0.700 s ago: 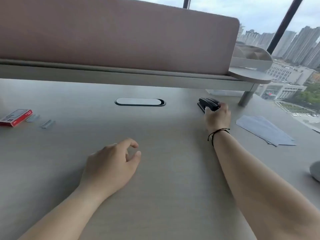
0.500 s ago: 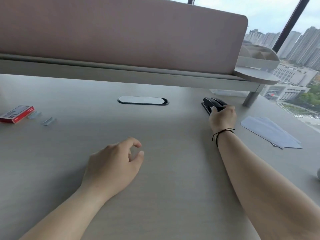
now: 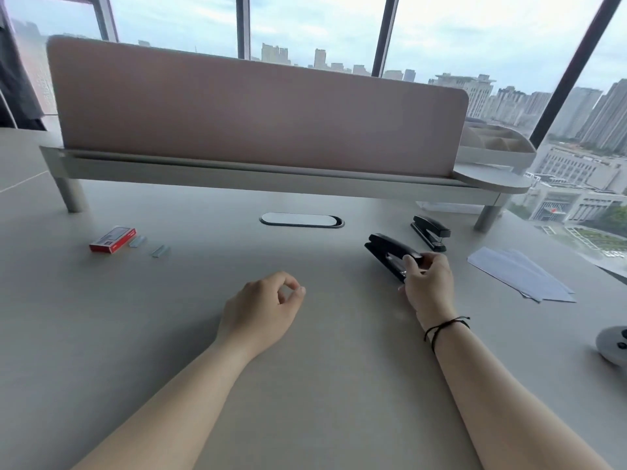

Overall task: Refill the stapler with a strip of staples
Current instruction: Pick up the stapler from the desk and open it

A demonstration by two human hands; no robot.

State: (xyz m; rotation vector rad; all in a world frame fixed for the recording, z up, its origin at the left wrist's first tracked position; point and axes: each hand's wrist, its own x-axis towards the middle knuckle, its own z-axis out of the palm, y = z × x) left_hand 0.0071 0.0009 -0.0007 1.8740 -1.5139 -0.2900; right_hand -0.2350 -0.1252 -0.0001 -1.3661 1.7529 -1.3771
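Staples come first at the far left of the desk [image 3: 339, 385]: one red staple box [image 3: 112, 239], and just to its right two loose strips, the nearer strip [image 3: 137, 241] almost touching the box and the second strip [image 3: 160, 251] a little apart from it. Moving right, the left hand [image 3: 261, 308] rests on the desk near the middle, fingers loosely curled with thumb and forefinger nearly meeting, gripping nothing. Further right lies the stapler [image 3: 390, 254], black, its long axis running diagonally from far-left to near-right; the right hand [image 3: 429, 283] is closed on its near end, thumb on one side and fingers over the top. Whether it is lifted or resting on the desk I cannot tell. Beyond it, near the shelf leg, sits a second stapler [image 3: 430, 232], smaller, untouched (so two staplers in all, and only one in hand). Rightmost is a small stack of paper sheets [image 3: 519, 274].

What the coming move turns on: the strips lie well to the left of the gripped stapler, across the whole middle of the desk, and the free left hand is clearly the nearer one to them. My judgement is that the stapler needs opening first, then the left hand fetches one strip and lines it up with the magazine's long axis.
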